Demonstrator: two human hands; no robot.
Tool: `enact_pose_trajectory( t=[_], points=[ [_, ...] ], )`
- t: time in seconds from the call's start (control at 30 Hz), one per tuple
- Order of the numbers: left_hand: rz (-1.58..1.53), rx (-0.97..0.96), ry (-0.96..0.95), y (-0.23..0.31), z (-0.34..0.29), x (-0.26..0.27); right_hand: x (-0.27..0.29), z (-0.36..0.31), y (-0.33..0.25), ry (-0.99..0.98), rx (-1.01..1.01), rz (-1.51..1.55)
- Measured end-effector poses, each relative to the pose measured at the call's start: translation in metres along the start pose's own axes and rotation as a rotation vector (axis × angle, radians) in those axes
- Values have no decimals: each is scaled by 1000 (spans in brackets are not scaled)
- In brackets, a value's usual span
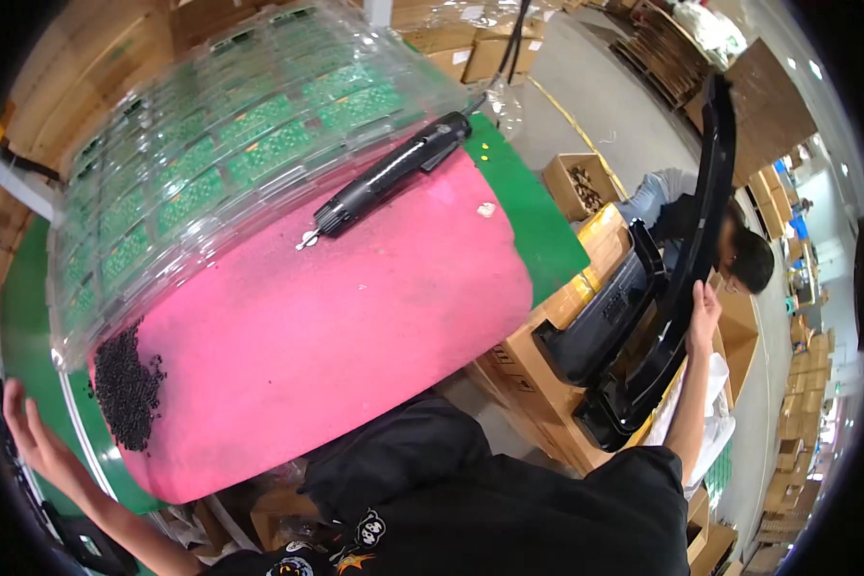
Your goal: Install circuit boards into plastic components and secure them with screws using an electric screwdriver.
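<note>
At the right, my right hand (704,312) is closed on the edge of a long, curved, glossy black plastic panel (708,192). The panel stands tilted over a carton, its upper end reaching far to the back. My left hand (36,444) is at the far left, beyond the green table edge, with fingers apart and nothing seen in it. Nearest to it is a heap of small black screws (130,389) on the pink mat (346,326). A black electric screwdriver (394,175) lies across the back of the mat.
Clear plastic trays (230,134) of green circuit boards cover the back of the green table (533,216). More black plastic parts (605,312) rest on a carton (533,389) at the right. Behind them a person (686,216) bends near a small open box (576,187).
</note>
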State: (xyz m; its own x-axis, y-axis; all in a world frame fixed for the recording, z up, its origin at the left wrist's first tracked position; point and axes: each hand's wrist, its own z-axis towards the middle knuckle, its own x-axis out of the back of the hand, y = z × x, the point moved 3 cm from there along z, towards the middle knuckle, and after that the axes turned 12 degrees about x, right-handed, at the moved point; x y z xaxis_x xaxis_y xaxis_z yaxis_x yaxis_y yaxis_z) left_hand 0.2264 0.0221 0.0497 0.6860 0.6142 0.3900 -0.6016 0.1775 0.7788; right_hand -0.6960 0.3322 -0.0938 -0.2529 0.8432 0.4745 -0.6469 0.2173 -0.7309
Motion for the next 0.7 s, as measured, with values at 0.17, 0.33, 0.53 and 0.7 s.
enact_pose_trajectory(
  t=[0.17, 0.33, 0.53, 0.7],
  points=[
    [-122, -139, -427, 54, -18, -76, -62, 28, -165, -408, 293, -29],
    [33, -468, -978, 156, -68, -169, -178, 2, -304, -1080, 712, -109],
    [394, -682, -1234, 138, -88, -207, -288, -32, -414, -1340, 1094, -51],
    [505, -581, -1297, 110, -70, -214, -378, -25, -475, -1069, 1223, 198]
  ],
)
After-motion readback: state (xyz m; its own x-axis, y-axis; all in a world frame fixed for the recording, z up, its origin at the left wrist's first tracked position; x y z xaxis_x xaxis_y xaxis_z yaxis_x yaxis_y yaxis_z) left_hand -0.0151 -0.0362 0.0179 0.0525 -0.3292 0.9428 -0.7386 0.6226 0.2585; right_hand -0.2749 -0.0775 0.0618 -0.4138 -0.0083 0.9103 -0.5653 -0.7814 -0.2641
